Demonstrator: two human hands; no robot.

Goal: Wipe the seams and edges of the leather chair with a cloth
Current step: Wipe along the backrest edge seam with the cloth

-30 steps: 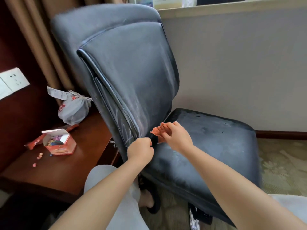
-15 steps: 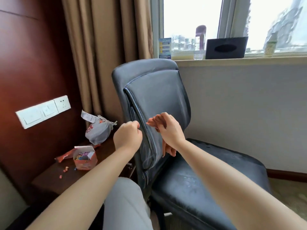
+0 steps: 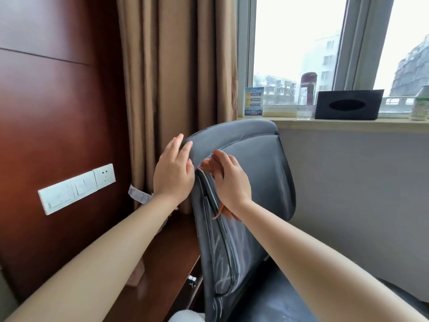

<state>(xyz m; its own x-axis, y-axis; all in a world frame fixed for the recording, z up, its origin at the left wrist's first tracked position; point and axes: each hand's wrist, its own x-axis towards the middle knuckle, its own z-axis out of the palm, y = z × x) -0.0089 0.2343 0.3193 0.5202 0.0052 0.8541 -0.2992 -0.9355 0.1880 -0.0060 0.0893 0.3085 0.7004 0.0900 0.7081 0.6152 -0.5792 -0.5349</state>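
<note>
The dark grey leather chair (image 3: pixel 260 182) stands in front of me, its backrest turned edge-on with a piped seam running down its left side. My right hand (image 3: pixel 232 182) pinches a small orange-red cloth (image 3: pixel 209 165) against the top of that seam, near the upper left corner of the backrest; a tail of the cloth hangs below my wrist. My left hand (image 3: pixel 174 173) lies flat with fingers spread on the backrest's outer left edge, just below the top corner, holding nothing.
A brown curtain (image 3: pixel 176 66) hangs behind the chair. A dark wooden side table (image 3: pixel 167 259) sits at the left, below a wall panel with white switches (image 3: pixel 76 188). On the window sill stand a black tissue box (image 3: pixel 348 104), a card and bottles.
Both hands have travelled up the left seam from the base of the backrest to its top corner. My left hand, a fist before, has opened flat. The view has tilted upward.
</note>
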